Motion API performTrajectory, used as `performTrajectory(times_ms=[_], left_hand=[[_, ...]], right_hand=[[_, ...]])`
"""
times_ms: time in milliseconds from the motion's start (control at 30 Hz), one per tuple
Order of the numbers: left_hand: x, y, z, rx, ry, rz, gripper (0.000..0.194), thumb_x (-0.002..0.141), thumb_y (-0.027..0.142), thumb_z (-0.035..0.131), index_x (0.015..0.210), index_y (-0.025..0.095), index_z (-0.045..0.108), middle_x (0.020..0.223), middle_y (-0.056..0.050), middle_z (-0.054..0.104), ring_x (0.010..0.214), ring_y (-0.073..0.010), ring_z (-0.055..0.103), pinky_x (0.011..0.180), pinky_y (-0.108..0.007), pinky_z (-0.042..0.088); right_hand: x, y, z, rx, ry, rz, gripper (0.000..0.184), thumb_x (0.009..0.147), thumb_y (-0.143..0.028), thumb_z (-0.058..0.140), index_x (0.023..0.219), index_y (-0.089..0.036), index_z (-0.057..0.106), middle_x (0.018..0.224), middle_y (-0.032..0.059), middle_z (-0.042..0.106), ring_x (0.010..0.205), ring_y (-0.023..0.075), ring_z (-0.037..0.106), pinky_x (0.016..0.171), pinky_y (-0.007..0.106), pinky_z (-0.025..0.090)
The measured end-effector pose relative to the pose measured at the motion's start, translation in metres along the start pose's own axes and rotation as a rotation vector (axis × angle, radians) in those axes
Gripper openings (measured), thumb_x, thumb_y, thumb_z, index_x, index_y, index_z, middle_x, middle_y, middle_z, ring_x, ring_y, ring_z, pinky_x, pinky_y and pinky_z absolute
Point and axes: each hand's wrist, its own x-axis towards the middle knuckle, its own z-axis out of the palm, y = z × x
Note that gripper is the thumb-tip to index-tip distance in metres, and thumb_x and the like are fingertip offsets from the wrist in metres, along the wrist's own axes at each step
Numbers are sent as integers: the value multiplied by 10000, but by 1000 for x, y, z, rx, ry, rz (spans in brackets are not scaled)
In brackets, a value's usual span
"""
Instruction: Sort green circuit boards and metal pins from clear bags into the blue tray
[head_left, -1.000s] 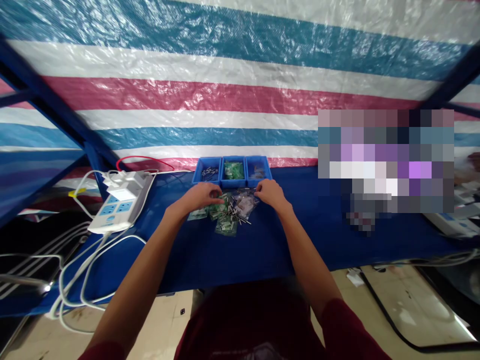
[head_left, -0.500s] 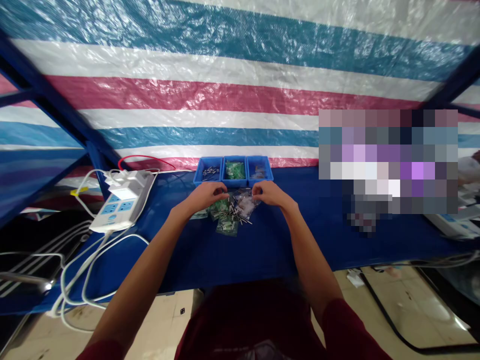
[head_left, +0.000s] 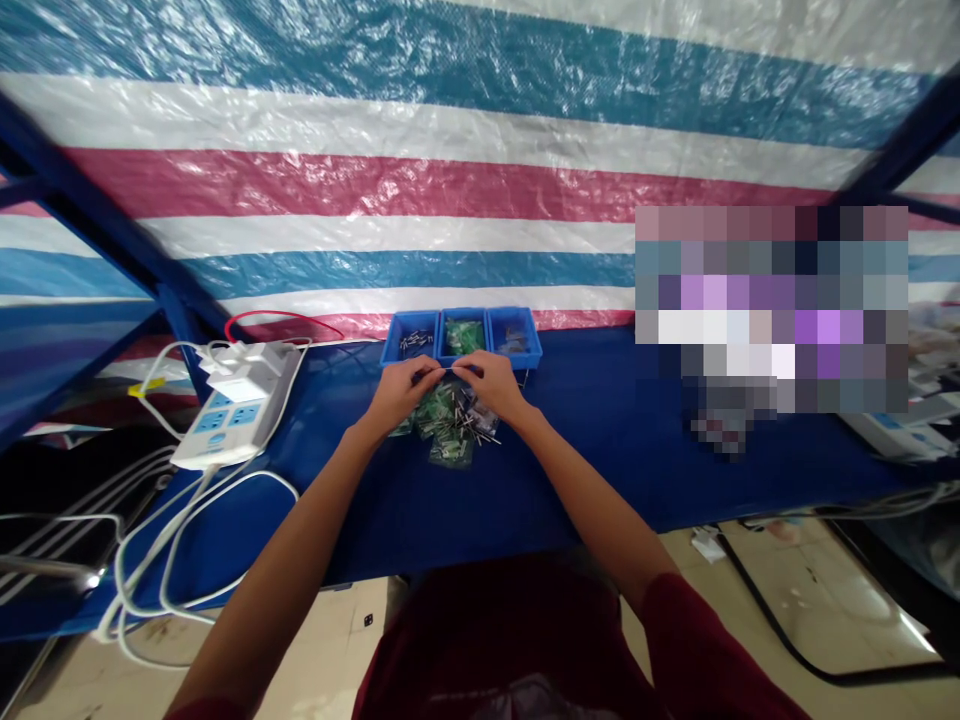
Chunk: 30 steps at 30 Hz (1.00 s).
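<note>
My left hand (head_left: 403, 388) and my right hand (head_left: 489, 381) meet over a small heap of green bagged parts and metal pins (head_left: 454, 428) on the blue table (head_left: 600, 450). Both hands have their fingers pinched together, tips almost touching, around something small that I cannot make out. Just behind the hands stand three small blue bins (head_left: 462, 336): the left one holds metal pins, the middle one green parts, the right one clear bags.
A white power strip (head_left: 234, 412) with plugged adapters lies at the table's left, its white cables (head_left: 161, 540) hanging over the front edge. A red wire (head_left: 285, 318) loops behind it. A striped tarpaulin (head_left: 450, 180) backs the table. White devices sit at far right.
My right hand has moved left from beside the heap to meet my left hand over it. The left hand has shifted slightly right and closed into a pinch.
</note>
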Motion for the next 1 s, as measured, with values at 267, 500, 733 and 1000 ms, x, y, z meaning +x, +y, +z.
performTrajectory(times_ms=[267,500,733,1000], left_hand=[[-5,0,7,-51,235,12,349,868,484,560,811,165,691,735,-27,694,648,-137,585,638,-236,436],[-2,-2,22,-347,343,-50,295,813,455,645,810,165,697,757,-30,709,613,-127,593,563,-222,452],[1,7,31,-728,366,-71,349,781,489,693,861,160,604,760,-51,691,722,-179,665,634,-264,522],[-1,-2,22,-456,257,-16,320,899,460,554,1041,180,617,670,26,528,595,-121,500,609,-235,414]], right_hand=[[-7,0,15,82,175,-8,177,914,-274,590,824,-184,713,822,25,680,755,142,589,743,240,430],[-7,-1,17,159,207,3,259,914,-313,579,710,-179,665,694,0,617,658,133,521,661,245,383],[-7,1,17,227,137,66,418,952,-397,493,618,-176,616,576,-24,564,577,115,496,618,242,347],[-9,4,9,168,272,54,458,976,-416,429,623,-186,611,594,-4,560,600,133,515,641,261,373]])
